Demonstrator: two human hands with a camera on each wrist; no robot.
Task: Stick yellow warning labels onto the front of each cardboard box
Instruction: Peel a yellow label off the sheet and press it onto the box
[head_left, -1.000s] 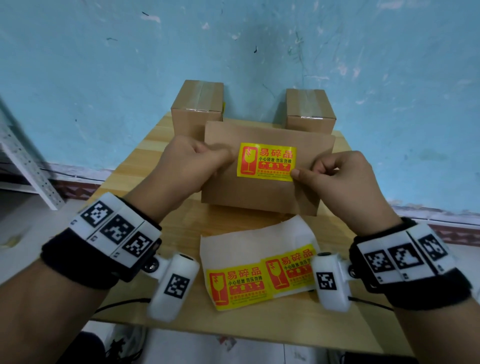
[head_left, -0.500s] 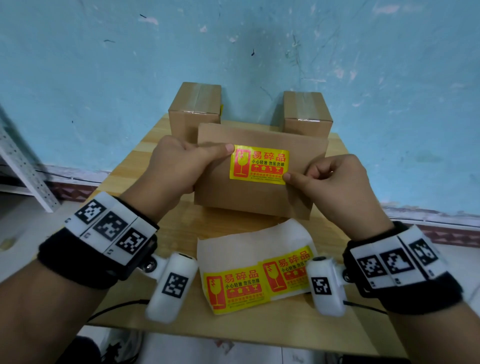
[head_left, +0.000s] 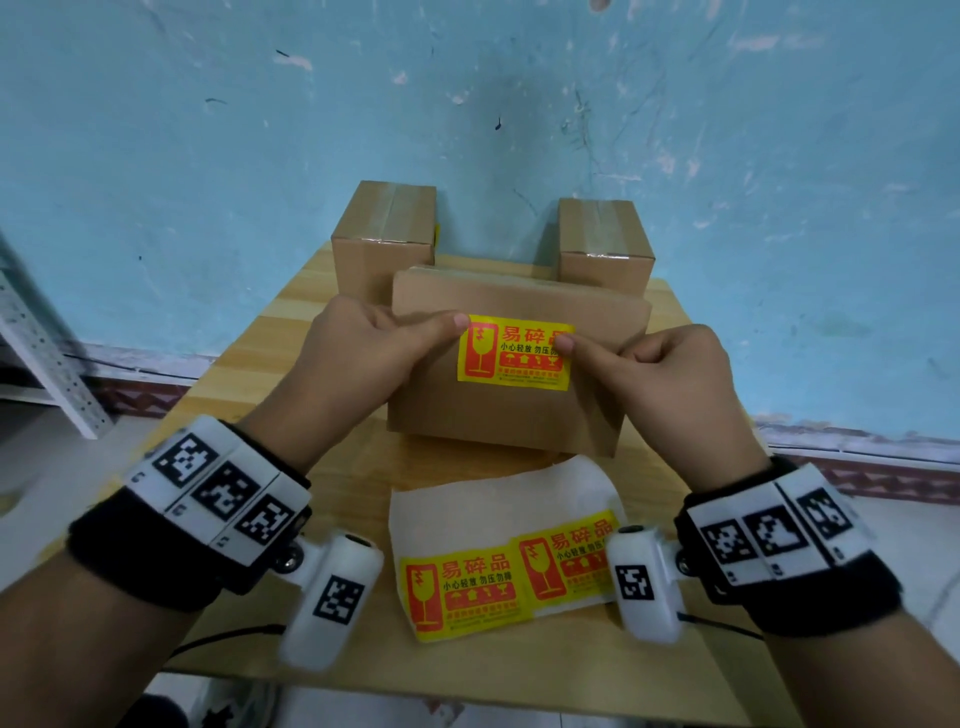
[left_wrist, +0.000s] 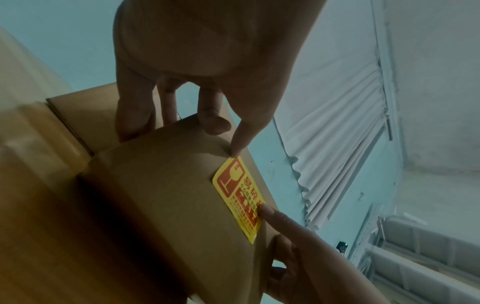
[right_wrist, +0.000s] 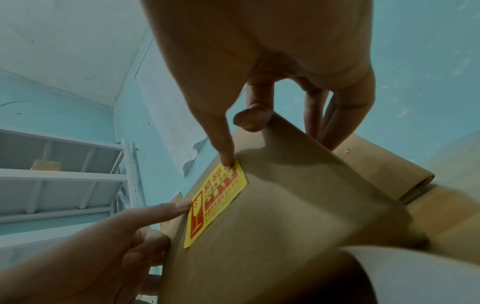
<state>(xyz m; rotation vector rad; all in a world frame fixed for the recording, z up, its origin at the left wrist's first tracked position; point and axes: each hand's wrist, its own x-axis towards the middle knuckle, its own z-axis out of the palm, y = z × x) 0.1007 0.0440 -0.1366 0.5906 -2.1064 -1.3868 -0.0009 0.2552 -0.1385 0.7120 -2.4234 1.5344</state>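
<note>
A cardboard box (head_left: 498, 410) stands mid-table with its front toward me. A yellow warning label (head_left: 514, 358) lies on the upper part of that front. My left hand (head_left: 363, 358) grips the box's left edge, fingers curled behind it, and its thumb presses the label's upper left corner (left_wrist: 237, 158). My right hand (head_left: 660, 374) holds the right side the same way, with its thumb on the label's upper right edge (right_wrist: 228, 164). In the wrist views the label (left_wrist: 241, 197) looks flat against the cardboard (right_wrist: 298, 205).
Two more taped cardboard boxes (head_left: 387, 234) (head_left: 602, 244) stand at the back against the blue wall. A backing sheet with two yellow labels (head_left: 509, 566) lies on the wooden table (head_left: 311, 322) in front of the box. Grey metal shelving (head_left: 47, 358) stands at the left.
The label went from being held by its ends to lying on the box front. My right thumb moved from its lower right corner up to the upper right edge.
</note>
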